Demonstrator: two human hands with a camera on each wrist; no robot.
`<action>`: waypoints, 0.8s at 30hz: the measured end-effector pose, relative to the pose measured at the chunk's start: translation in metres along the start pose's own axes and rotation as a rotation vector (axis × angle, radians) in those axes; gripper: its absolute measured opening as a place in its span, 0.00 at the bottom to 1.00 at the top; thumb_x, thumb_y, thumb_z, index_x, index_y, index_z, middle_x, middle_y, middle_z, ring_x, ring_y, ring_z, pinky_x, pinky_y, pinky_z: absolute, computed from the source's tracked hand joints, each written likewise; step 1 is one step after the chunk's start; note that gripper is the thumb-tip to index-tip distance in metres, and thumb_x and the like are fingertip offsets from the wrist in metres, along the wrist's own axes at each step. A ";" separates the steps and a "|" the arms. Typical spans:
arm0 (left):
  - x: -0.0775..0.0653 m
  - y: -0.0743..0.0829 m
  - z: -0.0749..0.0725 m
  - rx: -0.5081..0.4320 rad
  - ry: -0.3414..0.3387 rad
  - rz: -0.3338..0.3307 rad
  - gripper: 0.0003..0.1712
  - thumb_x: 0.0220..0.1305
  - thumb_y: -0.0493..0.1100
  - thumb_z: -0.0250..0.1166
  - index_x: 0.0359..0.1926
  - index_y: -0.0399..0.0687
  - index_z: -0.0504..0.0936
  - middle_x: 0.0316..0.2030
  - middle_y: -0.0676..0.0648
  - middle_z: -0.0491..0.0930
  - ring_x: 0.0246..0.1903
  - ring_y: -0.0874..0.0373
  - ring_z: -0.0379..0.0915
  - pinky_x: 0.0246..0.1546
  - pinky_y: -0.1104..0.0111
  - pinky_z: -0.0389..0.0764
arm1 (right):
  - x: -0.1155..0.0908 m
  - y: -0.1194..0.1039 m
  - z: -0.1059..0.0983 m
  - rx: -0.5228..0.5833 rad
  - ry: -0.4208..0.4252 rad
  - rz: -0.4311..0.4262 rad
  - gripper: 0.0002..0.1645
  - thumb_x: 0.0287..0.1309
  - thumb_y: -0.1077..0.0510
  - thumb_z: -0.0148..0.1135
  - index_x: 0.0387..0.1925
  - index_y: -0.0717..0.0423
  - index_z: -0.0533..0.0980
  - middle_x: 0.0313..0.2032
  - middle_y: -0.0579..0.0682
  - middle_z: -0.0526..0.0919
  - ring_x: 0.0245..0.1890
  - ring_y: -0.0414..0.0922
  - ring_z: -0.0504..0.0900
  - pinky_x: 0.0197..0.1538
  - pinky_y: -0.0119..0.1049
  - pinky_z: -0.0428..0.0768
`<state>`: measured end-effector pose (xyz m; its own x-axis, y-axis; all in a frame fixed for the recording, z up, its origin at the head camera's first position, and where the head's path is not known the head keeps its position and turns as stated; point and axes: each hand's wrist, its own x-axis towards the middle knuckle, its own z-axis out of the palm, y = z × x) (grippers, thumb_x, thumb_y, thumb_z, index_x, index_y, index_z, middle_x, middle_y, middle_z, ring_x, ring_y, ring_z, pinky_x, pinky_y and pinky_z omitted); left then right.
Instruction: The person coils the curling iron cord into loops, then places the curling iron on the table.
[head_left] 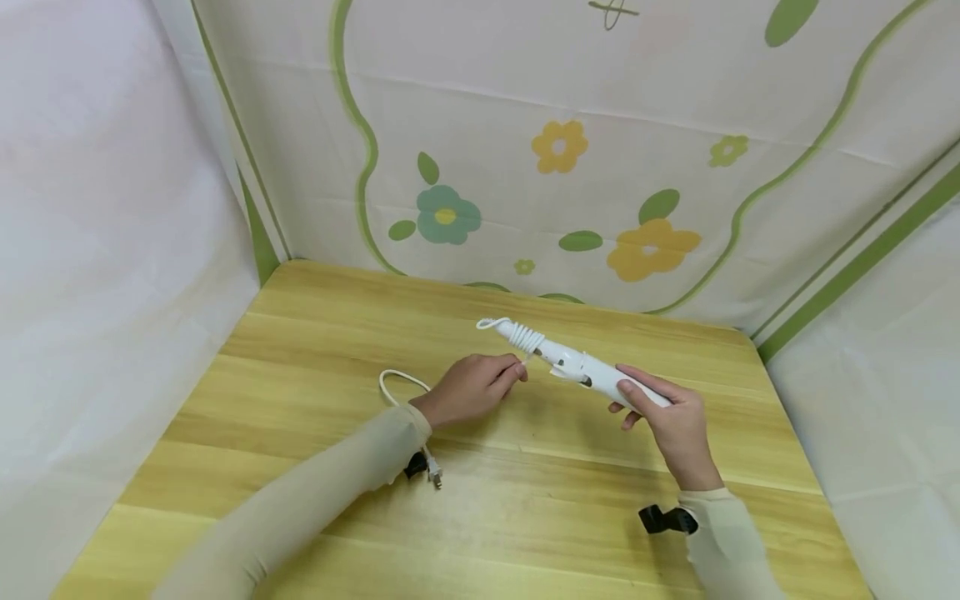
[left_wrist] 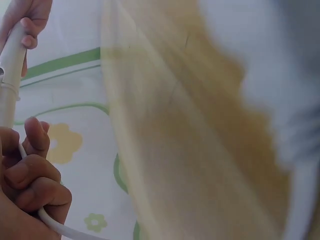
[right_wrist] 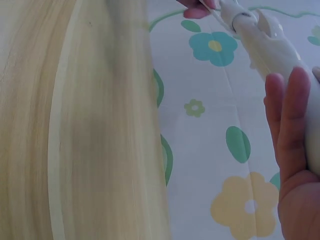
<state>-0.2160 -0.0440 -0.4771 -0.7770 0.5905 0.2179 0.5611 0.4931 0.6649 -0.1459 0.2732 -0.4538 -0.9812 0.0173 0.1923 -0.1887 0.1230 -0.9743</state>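
A white wand-shaped appliance, like a curling iron (head_left: 603, 379), slants above the table in my right hand (head_left: 678, 425), which grips its thick lower end. Its white cord (head_left: 527, 337) is wound in several turns round the far end, with a small loop sticking out past the tip. My left hand (head_left: 472, 387) holds the cord just beside those turns, fingers curled; the left wrist view shows the cord (left_wrist: 67, 231) running through them. The loose cord passes behind the left wrist to a two-prong plug (head_left: 435, 475). In the right wrist view, fingers (right_wrist: 292, 120) lie along the wand.
A wood-grain table (head_left: 525, 517) lies under both hands. White cloth with printed flowers (head_left: 558, 146) stands along its back edge, and plain pale cloth (head_left: 112, 250) hangs at the sides. Black straps (head_left: 667, 520) sit at the wrists.
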 end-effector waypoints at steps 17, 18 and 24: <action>0.010 0.004 -0.021 -0.034 0.005 0.004 0.14 0.87 0.49 0.56 0.44 0.53 0.87 0.22 0.57 0.75 0.18 0.67 0.61 0.24 0.72 0.66 | 0.012 0.002 0.004 0.054 0.111 0.002 0.23 0.72 0.63 0.71 0.61 0.77 0.81 0.44 0.49 0.94 0.28 0.44 0.93 0.26 0.36 0.87; 0.010 0.004 -0.022 -0.027 0.006 0.002 0.14 0.87 0.49 0.56 0.45 0.53 0.87 0.22 0.58 0.75 0.18 0.67 0.61 0.24 0.72 0.66 | 0.012 0.003 0.004 0.052 0.113 0.003 0.23 0.72 0.63 0.72 0.61 0.76 0.81 0.44 0.49 0.94 0.28 0.44 0.93 0.26 0.36 0.87; 0.009 0.004 -0.024 -0.014 -0.012 -0.010 0.15 0.87 0.50 0.56 0.44 0.54 0.86 0.23 0.58 0.77 0.20 0.67 0.64 0.26 0.71 0.68 | 0.012 0.004 0.006 0.037 0.147 0.025 0.24 0.72 0.61 0.73 0.61 0.73 0.83 0.44 0.48 0.94 0.28 0.44 0.93 0.27 0.36 0.88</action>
<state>-0.2274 -0.0523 -0.4554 -0.7787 0.5937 0.2028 0.5496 0.4898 0.6767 -0.1584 0.2677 -0.4560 -0.9697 0.1649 0.1803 -0.1683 0.0840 -0.9821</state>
